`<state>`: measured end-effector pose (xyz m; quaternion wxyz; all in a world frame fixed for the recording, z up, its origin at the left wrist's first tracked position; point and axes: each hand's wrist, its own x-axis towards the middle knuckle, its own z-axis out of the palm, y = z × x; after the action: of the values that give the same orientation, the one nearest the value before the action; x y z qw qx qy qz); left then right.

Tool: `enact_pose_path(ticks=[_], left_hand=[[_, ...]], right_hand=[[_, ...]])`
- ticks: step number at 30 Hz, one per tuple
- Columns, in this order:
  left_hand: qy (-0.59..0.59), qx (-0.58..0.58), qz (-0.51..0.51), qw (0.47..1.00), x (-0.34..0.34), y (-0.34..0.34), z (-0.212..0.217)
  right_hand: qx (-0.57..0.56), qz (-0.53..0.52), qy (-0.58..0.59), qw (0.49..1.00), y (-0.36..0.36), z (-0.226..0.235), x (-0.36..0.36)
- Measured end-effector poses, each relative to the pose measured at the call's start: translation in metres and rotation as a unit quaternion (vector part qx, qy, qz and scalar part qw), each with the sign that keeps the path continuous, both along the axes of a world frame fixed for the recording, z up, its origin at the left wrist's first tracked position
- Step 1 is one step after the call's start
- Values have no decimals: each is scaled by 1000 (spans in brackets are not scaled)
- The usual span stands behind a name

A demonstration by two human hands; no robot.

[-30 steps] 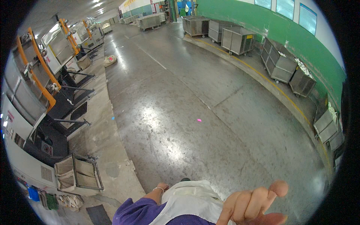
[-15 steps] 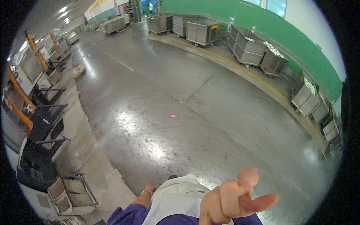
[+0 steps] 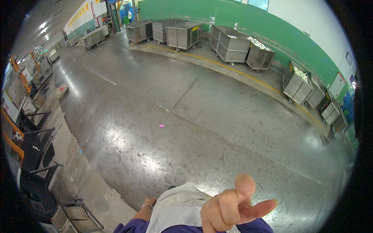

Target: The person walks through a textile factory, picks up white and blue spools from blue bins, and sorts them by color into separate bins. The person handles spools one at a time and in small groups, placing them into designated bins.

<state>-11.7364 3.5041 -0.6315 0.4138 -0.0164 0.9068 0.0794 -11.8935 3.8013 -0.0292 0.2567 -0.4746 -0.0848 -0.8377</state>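
My right hand [image 3: 227, 207] is raised in front of my body at the lower edge. Its index finger and thumb are stretched apart, the other fingers look curled, and nothing shows between them. At my left side hangs my left hand [image 3: 149, 201], small in the picture, with a thin pale band at its wrist. Its fingers are mostly hidden beside the white apron [image 3: 175, 206]. Purple sleeves cover my upper arms. No object is seen in contact with either hand.
Metal wheeled bins [image 3: 182, 35] line the green and white wall; some hold white pieces. Machines with orange bars [image 3: 15, 141] stand along the left. A framed bin [image 3: 79, 217] is at lower left. A sack [image 3: 61, 91] and a pink scrap [image 3: 161, 126] lie on the grey floor.
The view has turned to the right, so the bins, machines and floor scrap sit further left in it. My right hand keeps the same pose, with finger and thumb apart.
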Motion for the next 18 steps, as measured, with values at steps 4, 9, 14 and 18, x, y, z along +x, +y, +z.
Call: enact_pose_path(ticks=[4,9,14,18], left_hand=[[44,4,43,998,1,5,-4],[44,4,96,994,4,6,-11],[100,62,109,987,12,2,-12],[70,187,332,922,21,4,-8]], right_hand=[[-16,-14,52,998,8,0,-4],[-16,-28,60,998,11,-6,-8],[-26,-26,52,998,13,-5,4],[-28,-19,59,998,17,2,17]])
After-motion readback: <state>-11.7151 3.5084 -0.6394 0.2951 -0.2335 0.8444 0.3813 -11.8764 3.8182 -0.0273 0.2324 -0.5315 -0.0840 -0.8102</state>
